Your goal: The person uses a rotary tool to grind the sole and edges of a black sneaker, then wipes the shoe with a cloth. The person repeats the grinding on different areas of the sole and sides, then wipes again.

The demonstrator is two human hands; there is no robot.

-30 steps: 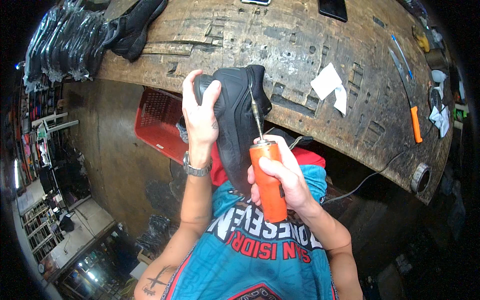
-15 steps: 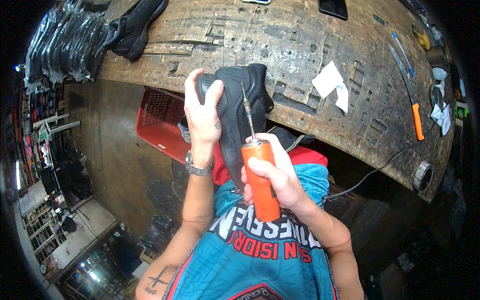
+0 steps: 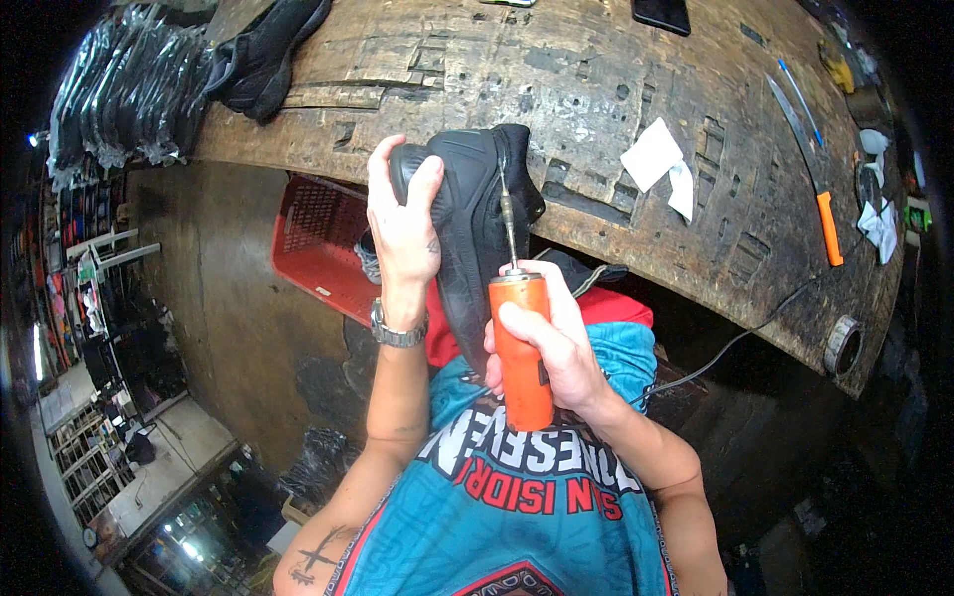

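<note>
Black thick-soled shoe [image 3: 463,223], gripped by the left hand [image 3: 405,223] at the tabletop's near edge [image 3: 636,238], is apparently being worked with an orange cylindrical tool [image 3: 523,382] gripped by the right hand [image 3: 555,333]; steadiness is needed.

The orange-handled tool [image 3: 522,358] and right hand [image 3: 561,343] cover part of the black shoe's [image 3: 459,223] near end, and the handle hides parts of that hand's fingers. Some left-hand [image 3: 405,233] fingers disappear behind the shoe. Whether the tool's tip touches the shoe is too small to tell. The workbench [image 3: 566,109] hides part of the red basket [image 3: 318,233]; the top edge crops a second shoe [image 3: 266,65] and a dark phone [image 3: 663,14].
</note>
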